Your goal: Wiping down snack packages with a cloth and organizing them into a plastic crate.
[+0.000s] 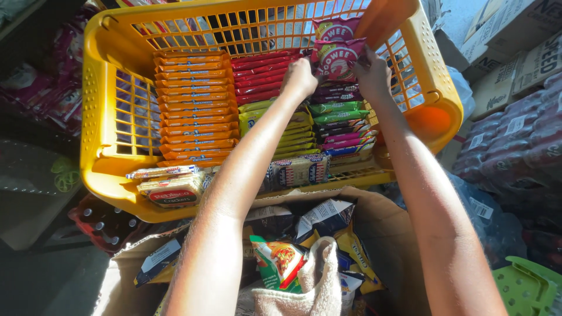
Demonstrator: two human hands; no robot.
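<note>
Hands at the far end of a yellow slatted plastic basket (99, 117): left hand (300, 77) and right hand (372, 73) each pinch a side edge of the pink foil snack packets (336, 55), held upright between them above rows of stacked biscuit packs (196, 102).

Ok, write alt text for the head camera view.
Both hands, left hand and right hand, hold pink snack packets at the far end of a yellow plastic basket filled with rows of orange biscuit packs. A cardboard box of mixed snacks sits nearer.
</note>
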